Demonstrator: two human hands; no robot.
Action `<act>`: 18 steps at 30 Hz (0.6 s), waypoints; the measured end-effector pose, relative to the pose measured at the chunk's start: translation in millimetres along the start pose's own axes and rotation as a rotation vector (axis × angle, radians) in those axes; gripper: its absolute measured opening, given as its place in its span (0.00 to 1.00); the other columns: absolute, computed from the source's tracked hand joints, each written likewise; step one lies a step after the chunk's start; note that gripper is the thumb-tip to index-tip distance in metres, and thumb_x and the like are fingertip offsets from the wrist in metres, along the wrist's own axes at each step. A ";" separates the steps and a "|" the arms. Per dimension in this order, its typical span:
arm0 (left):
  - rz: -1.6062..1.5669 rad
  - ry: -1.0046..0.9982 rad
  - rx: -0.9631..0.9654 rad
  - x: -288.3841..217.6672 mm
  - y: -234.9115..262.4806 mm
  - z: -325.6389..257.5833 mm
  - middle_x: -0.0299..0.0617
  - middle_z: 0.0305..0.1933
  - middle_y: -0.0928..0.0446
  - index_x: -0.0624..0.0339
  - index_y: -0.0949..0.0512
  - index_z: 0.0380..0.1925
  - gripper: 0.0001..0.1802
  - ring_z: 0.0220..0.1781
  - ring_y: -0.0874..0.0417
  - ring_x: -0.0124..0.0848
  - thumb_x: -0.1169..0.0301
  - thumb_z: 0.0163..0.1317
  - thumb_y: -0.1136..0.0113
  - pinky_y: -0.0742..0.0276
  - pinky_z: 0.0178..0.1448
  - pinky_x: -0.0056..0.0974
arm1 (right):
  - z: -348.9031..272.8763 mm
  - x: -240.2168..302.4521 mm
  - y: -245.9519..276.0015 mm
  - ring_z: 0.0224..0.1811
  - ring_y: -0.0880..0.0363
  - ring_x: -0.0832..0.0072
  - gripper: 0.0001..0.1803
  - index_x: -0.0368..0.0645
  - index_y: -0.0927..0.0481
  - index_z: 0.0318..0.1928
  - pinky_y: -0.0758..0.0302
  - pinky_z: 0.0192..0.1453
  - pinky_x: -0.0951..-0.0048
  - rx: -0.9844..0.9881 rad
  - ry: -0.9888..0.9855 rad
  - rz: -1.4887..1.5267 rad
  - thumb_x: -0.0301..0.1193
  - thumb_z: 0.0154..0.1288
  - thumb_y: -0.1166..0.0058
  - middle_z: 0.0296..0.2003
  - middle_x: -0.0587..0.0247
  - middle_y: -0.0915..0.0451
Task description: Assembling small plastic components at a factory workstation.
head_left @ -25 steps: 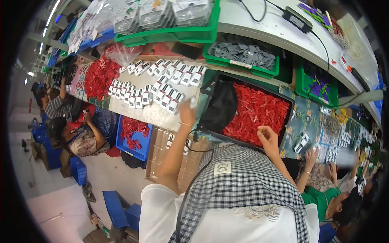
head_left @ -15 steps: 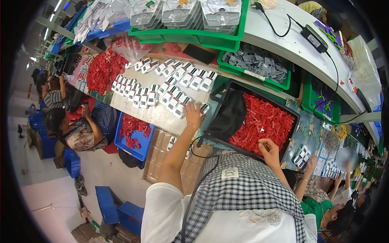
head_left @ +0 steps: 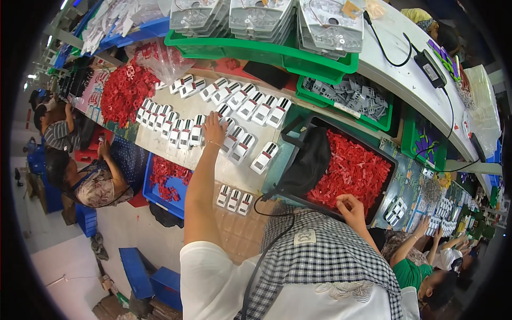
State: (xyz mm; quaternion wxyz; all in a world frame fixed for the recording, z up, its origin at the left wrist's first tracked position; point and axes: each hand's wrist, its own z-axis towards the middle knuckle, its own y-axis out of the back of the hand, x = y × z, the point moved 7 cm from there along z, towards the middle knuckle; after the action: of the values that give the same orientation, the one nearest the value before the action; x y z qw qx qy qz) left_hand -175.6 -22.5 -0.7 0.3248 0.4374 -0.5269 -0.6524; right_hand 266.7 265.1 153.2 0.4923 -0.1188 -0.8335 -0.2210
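My left hand (head_left: 214, 129) reaches over the small white devices (head_left: 246, 108) with black tops and grey windows, which lie in rows on the pale work surface. Its fingers are extended, resting on or just above one device between two groups. A single device (head_left: 265, 157) lies apart, nearer me. At the near rim of a black bin (head_left: 392, 181) of red plastic pieces (head_left: 354, 170) is my right hand (head_left: 350, 209). Its thumb and fingers are pinched together; anything between them is hidden. Three devices (head_left: 233, 199) sit in a clear moulded tray (head_left: 234, 232) below the work surface edge.
A black bag (head_left: 309, 160) hangs over the bin's left side. Green trays hold white housings (head_left: 261, 21) and grey parts (head_left: 352, 96). Red pieces (head_left: 128, 90) are heaped left, near a blue bin (head_left: 154, 186). Co-workers sit on both sides.
My left hand has moved left from the single device at the near right to the middle of the rows. More of the clear tray shows. My right hand keeps its pinched pose by the bin.
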 end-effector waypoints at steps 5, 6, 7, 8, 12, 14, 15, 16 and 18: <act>0.058 -0.012 -0.042 17.2 12.2 -39.5 0.47 0.66 0.42 0.60 0.42 0.62 0.33 0.68 0.43 0.42 0.55 0.61 0.50 0.48 0.67 0.54 | 3.9 2.6 -4.6 0.30 0.29 0.86 0.08 0.36 0.23 0.40 0.33 0.34 0.83 -0.012 -0.005 -0.006 0.26 0.60 0.45 0.29 0.71 0.24; 0.050 0.010 0.008 19.4 15.0 -44.9 0.47 0.66 0.41 0.60 0.41 0.61 0.32 0.68 0.43 0.43 0.56 0.60 0.49 0.49 0.67 0.54 | 5.7 4.2 -4.2 0.31 0.29 0.86 0.08 0.37 0.24 0.40 0.33 0.34 0.83 -0.015 0.021 -0.014 0.25 0.60 0.46 0.29 0.70 0.24; 0.076 0.000 0.002 22.7 14.8 -47.2 0.47 0.66 0.41 0.60 0.41 0.61 0.33 0.68 0.43 0.43 0.57 0.60 0.48 0.49 0.67 0.55 | 7.9 5.5 -3.8 0.31 0.29 0.86 0.08 0.37 0.24 0.40 0.33 0.34 0.83 -0.010 0.022 -0.022 0.26 0.60 0.46 0.29 0.70 0.24; 0.103 -0.006 -0.004 25.4 19.4 -50.6 0.47 0.66 0.41 0.61 0.42 0.61 0.33 0.68 0.44 0.44 0.57 0.60 0.48 0.49 0.67 0.55 | 9.4 7.2 -4.2 0.31 0.28 0.86 0.08 0.37 0.24 0.39 0.33 0.34 0.83 0.000 0.024 -0.030 0.26 0.60 0.46 0.29 0.71 0.24; 0.120 -0.018 -0.232 -19.9 39.7 -60.8 0.57 0.64 0.41 0.67 0.31 0.53 0.34 0.65 0.44 0.55 0.52 0.54 0.43 0.49 0.65 0.59 | 12.2 10.4 -1.8 0.30 0.28 0.86 0.07 0.37 0.24 0.39 0.33 0.34 0.83 0.007 0.010 -0.016 0.26 0.60 0.47 0.28 0.71 0.24; -0.018 -0.015 -0.040 -60.8 12.6 -75.4 0.57 0.64 0.40 0.68 0.34 0.55 0.44 0.68 0.49 0.55 0.41 0.49 0.44 0.54 0.63 0.64 | 14.9 11.2 -4.8 0.30 0.28 0.86 0.07 0.37 0.24 0.39 0.33 0.34 0.83 0.019 0.015 -0.016 0.26 0.60 0.47 0.28 0.71 0.24; -0.150 -0.196 -0.058 -104.0 18.2 -84.3 0.56 0.65 0.42 0.66 0.36 0.58 0.48 0.70 0.52 0.56 0.39 0.45 0.43 0.58 0.64 0.67 | 17.9 10.7 -4.0 0.30 0.28 0.86 0.07 0.37 0.24 0.40 0.33 0.34 0.83 0.014 0.016 -0.018 0.26 0.60 0.47 0.28 0.71 0.24; -0.067 -0.168 0.024 -139.8 17.7 -94.5 0.53 0.67 0.45 0.57 0.38 0.60 0.48 0.71 0.54 0.56 0.40 0.41 0.39 0.61 0.64 0.70 | 20.4 12.7 -5.1 0.30 0.28 0.86 0.07 0.37 0.24 0.40 0.33 0.34 0.83 0.023 0.020 -0.016 0.26 0.60 0.47 0.28 0.71 0.24; -0.077 -0.230 0.140 -175.0 18.9 -112.2 0.48 0.69 0.48 0.46 0.38 0.61 0.47 0.71 0.54 0.56 0.43 0.40 0.36 0.64 0.63 0.73 | 22.9 20.4 -8.9 0.30 0.28 0.86 0.07 0.37 0.23 0.40 0.32 0.34 0.83 0.033 0.043 -0.063 0.26 0.60 0.47 0.29 0.70 0.24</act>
State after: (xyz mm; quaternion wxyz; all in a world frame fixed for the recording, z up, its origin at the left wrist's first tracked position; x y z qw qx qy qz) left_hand -2.7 82.7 50.7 0.2057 0.4011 -0.5878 -0.6717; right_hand 235.5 268.0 159.2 0.5049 -0.0795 -0.8295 -0.2249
